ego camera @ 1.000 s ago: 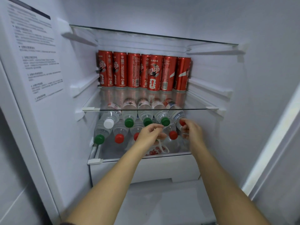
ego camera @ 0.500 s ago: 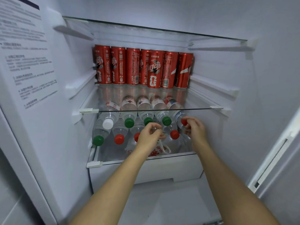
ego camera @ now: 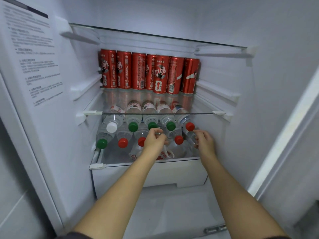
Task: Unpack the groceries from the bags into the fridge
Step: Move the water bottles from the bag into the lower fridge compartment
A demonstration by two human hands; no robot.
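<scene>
In the fridge (ego camera: 72, 138), red cola cans (ego camera: 148, 73) line the glass shelf (ego camera: 205, 105), and water bottles (ego camera: 120, 133) lie stacked beneath it, caps outward. The left hand (ego camera: 154, 141) curls among the middle caps above a white bag (ego camera: 168, 154). The right hand (ego camera: 204, 143), apart from it, curls beside the red-capped bottle (ego camera: 189, 126); whether either hand grips anything cannot be told.

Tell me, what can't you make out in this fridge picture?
Head view:
- Whether the left hand grips anything: its own back hides the fingertips.
- The right hand's hold: unclear against clear bottles.
- The printed bag: mostly covered by the left wrist.
- The wall notice: print too small and blurred.
</scene>
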